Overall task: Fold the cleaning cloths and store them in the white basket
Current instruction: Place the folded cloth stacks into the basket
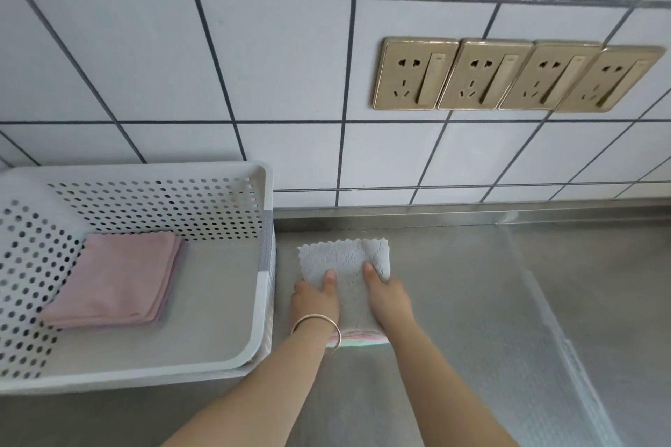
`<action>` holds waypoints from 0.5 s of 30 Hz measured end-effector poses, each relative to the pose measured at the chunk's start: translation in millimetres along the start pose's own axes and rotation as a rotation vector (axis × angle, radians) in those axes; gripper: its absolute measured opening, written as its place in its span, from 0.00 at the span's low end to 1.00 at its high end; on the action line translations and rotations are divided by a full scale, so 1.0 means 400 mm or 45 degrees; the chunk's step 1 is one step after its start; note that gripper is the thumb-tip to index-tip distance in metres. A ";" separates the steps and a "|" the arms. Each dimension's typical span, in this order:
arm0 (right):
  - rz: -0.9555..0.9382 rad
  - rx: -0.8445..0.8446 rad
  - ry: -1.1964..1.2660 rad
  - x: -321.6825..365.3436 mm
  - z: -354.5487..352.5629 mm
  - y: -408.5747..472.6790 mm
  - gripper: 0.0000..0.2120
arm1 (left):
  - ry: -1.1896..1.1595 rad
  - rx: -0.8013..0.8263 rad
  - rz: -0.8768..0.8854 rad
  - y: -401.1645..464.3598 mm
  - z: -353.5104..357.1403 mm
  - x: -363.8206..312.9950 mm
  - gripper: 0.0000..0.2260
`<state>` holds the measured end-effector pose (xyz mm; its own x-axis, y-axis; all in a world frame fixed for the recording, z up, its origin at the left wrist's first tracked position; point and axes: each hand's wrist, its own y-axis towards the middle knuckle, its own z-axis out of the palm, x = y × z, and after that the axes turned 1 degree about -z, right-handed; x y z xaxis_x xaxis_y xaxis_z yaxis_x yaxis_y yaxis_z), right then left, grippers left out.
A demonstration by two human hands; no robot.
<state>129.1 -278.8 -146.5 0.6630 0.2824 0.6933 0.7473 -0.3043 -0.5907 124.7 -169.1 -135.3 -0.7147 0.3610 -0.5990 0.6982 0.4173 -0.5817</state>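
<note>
While gripped: grey cloth [345, 265] lies on the steel counter [472, 301]
Left hand [314, 301]: thumb pinching cloth's near-left
Right hand [386, 296]: thumb pinching near-right
White basket [267, 192]: at 9 o'clock, holding folded pink cloths [116, 279]

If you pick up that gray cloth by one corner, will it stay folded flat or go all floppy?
Probably floppy. The gray cloth looks thin and soft, with a wavy edge, so lifted by one corner its folds would likely fall open. It seems light too. Both the left hand and right hand grip it on the steel counter, which looks smooth, so it may slide easily.
</note>
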 end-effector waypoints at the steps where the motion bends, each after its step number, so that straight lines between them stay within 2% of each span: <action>1: -0.035 -0.033 0.029 0.011 -0.028 -0.021 0.29 | -0.040 0.031 0.032 -0.022 -0.002 -0.014 0.28; 6: -0.256 -0.209 0.100 0.108 -0.173 -0.155 0.22 | -0.246 0.119 0.261 -0.157 -0.046 -0.122 0.26; 10: -0.496 -0.322 0.152 0.233 -0.226 -0.319 0.15 | -0.434 0.140 0.492 -0.269 -0.174 -0.199 0.21; 13: -0.655 -0.344 0.196 0.322 -0.213 -0.427 0.22 | -0.489 0.091 0.652 -0.319 -0.310 -0.229 0.22; 15: -0.734 -0.284 0.259 0.373 -0.171 -0.477 0.25 | -0.517 0.030 0.748 -0.328 -0.415 -0.232 0.21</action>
<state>82.7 -240.8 97.9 0.1203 0.2859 0.9507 0.9392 -0.3430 -0.0157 92.8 -118.7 87.8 -0.1517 0.1798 -0.9719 0.9673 0.2293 -0.1085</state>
